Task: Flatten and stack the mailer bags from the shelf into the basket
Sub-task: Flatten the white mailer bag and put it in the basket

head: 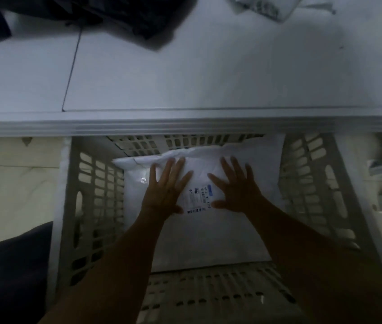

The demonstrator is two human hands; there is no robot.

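Two bare forearms reach down from the bottom of the view into a white plastic basket, where the left hand and right hand press side by side on a white mailer bag. All fingers are straight and spread wide, gripping nothing, palms down on the bag's puffy upper half. The bag lies on the basket floor and fills most of it, its crinkled top edge against the far wall; a printed label with barcodes shows between the two hands. The basket is rectangular, its walls cut into a lattice of oblong slots, with a longer handle slot in the left wall. Its far end sits under the ribbed metal edge of a smooth white shelf, whose panels meet at a thin dark seam. Dark fabric lies crumpled at the shelf's far left, and pale packets, too blurred to identify, at its far right. Cream marbled floor shows left of the basket in dim light
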